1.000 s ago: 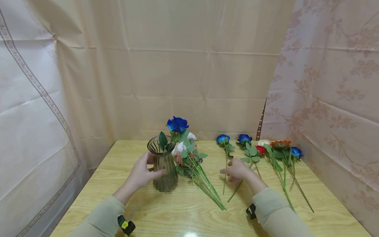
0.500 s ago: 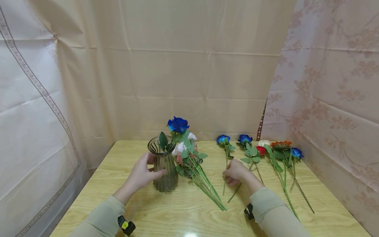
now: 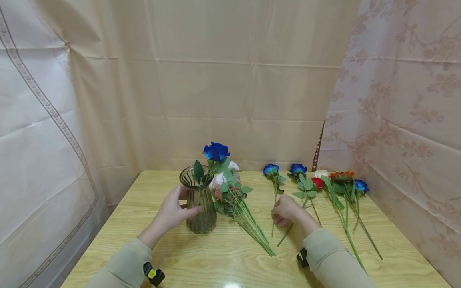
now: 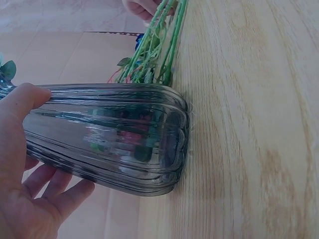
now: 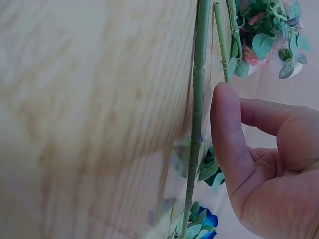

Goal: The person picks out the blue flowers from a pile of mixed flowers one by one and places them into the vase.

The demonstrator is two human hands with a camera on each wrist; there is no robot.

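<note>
My left hand (image 3: 172, 209) grips a ribbed, smoky glass vase (image 3: 202, 212) that stands upright on the table. Inside the vase leans one blue rose (image 3: 216, 151), its bloom above the rim at the right. In the left wrist view, thumb and fingers lie on both sides of the glass. My right hand (image 3: 289, 209) pinches the stem of another blue rose (image 3: 271, 169), which lies on the table. That thin stem (image 5: 220, 37) meets the fingertips in the right wrist view; part of it is hidden by them. A nearer green stem (image 5: 198, 94) runs beside the hand, untouched.
Right of the vase lies a bunch of pale and pink flowers (image 3: 218, 181) with long green stems (image 3: 253, 228). Toward the right lie a further blue rose (image 3: 298, 168), a red flower (image 3: 317, 183), an orange flower (image 3: 342, 176) and others on the wooden table (image 3: 201, 264). Curtains enclose it.
My right hand has moved slightly, and its fingers have closed from a loose pose onto the blue rose's stem. The left hand and the vase stay nearly still.
</note>
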